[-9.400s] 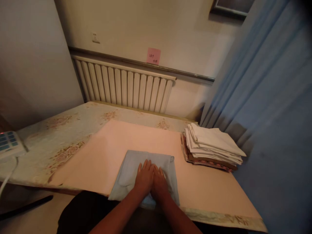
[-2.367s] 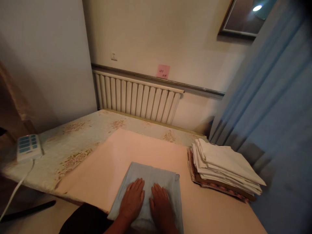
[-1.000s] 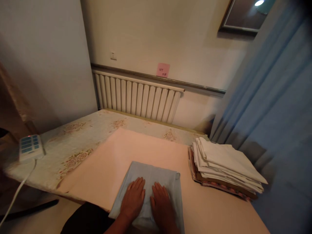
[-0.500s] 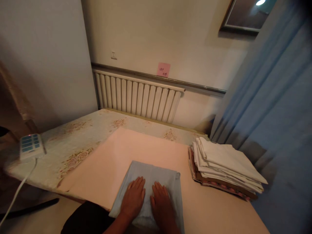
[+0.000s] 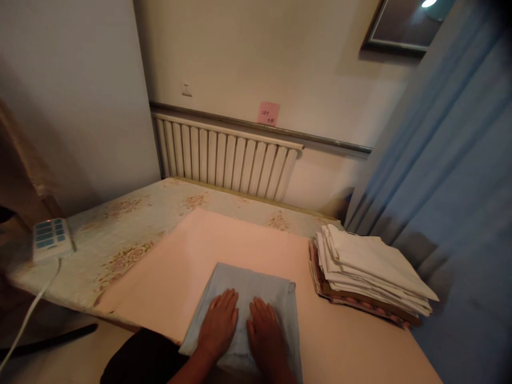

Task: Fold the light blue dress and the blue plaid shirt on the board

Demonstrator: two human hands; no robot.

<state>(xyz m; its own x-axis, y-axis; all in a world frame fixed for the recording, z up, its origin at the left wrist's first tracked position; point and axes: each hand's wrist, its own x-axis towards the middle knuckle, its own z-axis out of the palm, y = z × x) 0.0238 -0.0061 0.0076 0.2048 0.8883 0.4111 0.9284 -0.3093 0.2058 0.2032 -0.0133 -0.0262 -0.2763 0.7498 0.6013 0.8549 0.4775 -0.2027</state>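
A folded pale blue cloth (image 5: 256, 285) lies on a pink sheet (image 5: 208, 250) at the near edge of the table. My left hand (image 5: 219, 322) rests flat on the cloth's near left part, fingers stretched out and slightly apart. My right hand (image 5: 266, 330) lies flat beside it on the cloth's near right part, fingers extended too. A narrow gap separates the two hands. Neither hand holds anything.
A stack of folded white and patterned cloths (image 5: 368, 272) sits to the right on the table. A white remote-like device with a cord (image 5: 50, 240) lies at the left edge. A radiator (image 5: 228, 154) lines the far wall; a blue curtain (image 5: 448, 176) hangs at right.
Since 9.4 s ago my hands have parted from touching side by side to lying slightly apart. Over the last second they have stayed still.
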